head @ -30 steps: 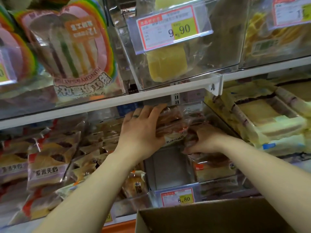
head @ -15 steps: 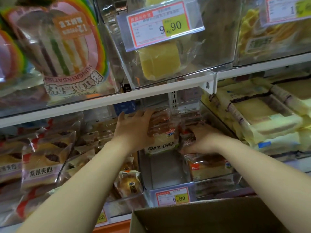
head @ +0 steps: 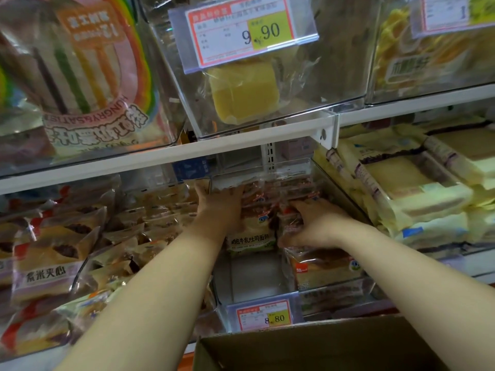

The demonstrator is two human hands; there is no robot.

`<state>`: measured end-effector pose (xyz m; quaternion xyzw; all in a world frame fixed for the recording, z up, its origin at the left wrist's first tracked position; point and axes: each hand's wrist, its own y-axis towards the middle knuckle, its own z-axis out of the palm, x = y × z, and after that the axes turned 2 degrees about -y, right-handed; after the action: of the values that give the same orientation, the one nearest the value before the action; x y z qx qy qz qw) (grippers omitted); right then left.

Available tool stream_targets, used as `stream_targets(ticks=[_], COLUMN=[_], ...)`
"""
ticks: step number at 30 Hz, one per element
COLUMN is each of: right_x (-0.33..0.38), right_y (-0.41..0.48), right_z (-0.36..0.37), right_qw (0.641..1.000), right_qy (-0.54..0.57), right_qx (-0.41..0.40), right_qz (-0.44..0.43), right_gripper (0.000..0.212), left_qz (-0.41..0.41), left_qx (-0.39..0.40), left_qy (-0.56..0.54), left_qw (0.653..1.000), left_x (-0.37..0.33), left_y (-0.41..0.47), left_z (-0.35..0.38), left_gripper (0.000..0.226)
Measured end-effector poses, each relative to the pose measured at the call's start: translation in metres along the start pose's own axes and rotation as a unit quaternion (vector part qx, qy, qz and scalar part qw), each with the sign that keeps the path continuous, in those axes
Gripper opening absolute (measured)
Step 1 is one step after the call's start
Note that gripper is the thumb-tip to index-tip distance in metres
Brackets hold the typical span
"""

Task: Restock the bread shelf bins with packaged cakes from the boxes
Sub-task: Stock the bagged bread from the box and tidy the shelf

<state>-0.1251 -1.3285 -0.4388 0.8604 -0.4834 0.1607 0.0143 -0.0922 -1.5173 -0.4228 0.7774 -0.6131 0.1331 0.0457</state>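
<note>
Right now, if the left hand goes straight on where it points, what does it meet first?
The packaged cakes stacked at the rear: the left hand touches them. Behind them, probably the clear bin wall; depth is unclear.

Both bare arms reach forward and up, close together. The left forearm (head: 150, 285) rises from the lower left, and the left hand (head: 218, 210) shows its back, fingers extended upward with the tips hidden. The right forearm (head: 417, 266) comes in from the right. The right hand (head: 314, 223) lies palm down, its fingers curled over a packaged cake (head: 288, 222), thumb low.
</note>
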Motion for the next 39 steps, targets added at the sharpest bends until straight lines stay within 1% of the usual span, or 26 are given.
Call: stream_targets(ticks=[3, 5, 6, 8, 10, 12, 14, 16, 18, 20, 24, 28, 30, 33, 34, 35, 36, 37, 38, 39], right_x=[0.001, 0.005, 0.008, 0.02, 0.036, 0.053, 0.068, 0.079, 0.088, 0.093, 0.093, 0.095, 0.093, 0.094, 0.098, 0.104, 0.108, 0.112, 0.114, 0.118], right_y=[-0.004, -0.008, -0.009, -0.007, -0.003, 0.001, 0.003, 0.01, 0.017, 0.028, 0.05, 0.059, 0.056, 0.043, 0.035, 0.026, 0.018, 0.011, 0.004, -0.002], right_z=[-0.005, -0.011, -0.014, -0.016, -0.013, -0.006, 0.001, 0.008, 0.013, 0.018, 0.033, 0.043, 0.043, 0.032, 0.028, 0.024, 0.026, 0.03, 0.034, 0.038], right_qw=[0.999, 0.997, 0.997, 0.995, 0.985, 0.974, 0.977, 0.989, 0.995, 0.998, 0.997, 0.998, 0.998, 0.995, 0.993, 0.989, 0.98, 0.961, 0.936, 0.901], right_qy=[0.028, 0.067, 0.072, 0.065, 0.095, 0.154, 0.17, 0.129, 0.084, 0.051, 0.053, 0.039, 0.044, 0.094, 0.113, 0.138, 0.176, 0.244, 0.325, 0.417], right_qx=[0.006, 0.003, -0.014, -0.077, -0.132, -0.154, -0.121, -0.073, -0.048, -0.04, -0.044, -0.042, -0.04, -0.021, -0.027, -0.053, -0.094, -0.131, -0.137, -0.111], right_qz=[-0.021, -0.027, -0.025, -0.029, -0.052, -0.063, -0.043, -0.001, 0.022, 0.022, 0.024, 0.025, 0.015, -0.006, -0.012, -0.018, -0.021, -0.023, -0.001, 0.033], right_gripper=[0.088, 0.091, 0.092, 0.083, 0.071, 0.068, 0.078, 0.087, 0.087, 0.085, 0.076, 0.07, 0.072, 0.082, 0.082, 0.077, 0.065, 0.046, 0.026, 0.015], left_qz=[0.003, 0.018, 0.023, 0.023, 0.011, 0.007, 0.024, 0.035, 0.026, 0.029, 0.044, 0.065, 0.066, 0.066, 0.069, 0.074, 0.078, 0.08, 0.08, 0.079], left_qx=[-0.001, -0.019, -0.031, -0.048, -0.064, -0.081, -0.085, -0.09, -0.098, -0.098, -0.101, -0.12, -0.119, -0.101, -0.1, -0.1, -0.101, -0.101, -0.102, -0.1], left_qy=[-0.011, -0.045, -0.076, -0.139, -0.194, -0.26, -0.297, -0.318, -0.331, -0.332, -0.355, -0.344, -0.339, -0.345, -0.348, -0.351, -0.353, -0.356, -0.358, -0.357], left_qw=[1.0, 0.999, 0.996, 0.989, 0.979, 0.962, 0.951, 0.943, 0.938, 0.938, 0.928, 0.929, 0.931, 0.931, 0.93, 0.928, 0.927, 0.925, 0.925, 0.925], left_x=[0.005, 0.015, 0.02, 0.031, 0.039, 0.043, 0.043, 0.043, 0.042, 0.043, 0.046, 0.05, 0.051, 0.052, 0.053, 0.053, 0.054, 0.055, 0.056, 0.056], left_y=[-0.006, -0.019, -0.027, -0.046, -0.067, -0.086, -0.097, -0.102, -0.103, -0.102, -0.097, -0.092, -0.091, -0.092, -0.093, -0.092, -0.092, -0.092, -0.091, -0.091], left_z=[-0.008, -0.016, -0.019, -0.018, -0.01, -0.001, 0.007, 0.014, 0.019, 0.022, 0.025, 0.033, 0.034, 0.032, 0.032, 0.031, 0.031, 0.031, 0.031, 0.03], left_gripper=[0.09, 0.08, 0.071, 0.058, 0.055, 0.054, 0.05, 0.048, 0.045, 0.045, 0.045, 0.046, 0.046, 0.046, 0.046, 0.046, 0.045, 0.044, 0.044, 0.046])
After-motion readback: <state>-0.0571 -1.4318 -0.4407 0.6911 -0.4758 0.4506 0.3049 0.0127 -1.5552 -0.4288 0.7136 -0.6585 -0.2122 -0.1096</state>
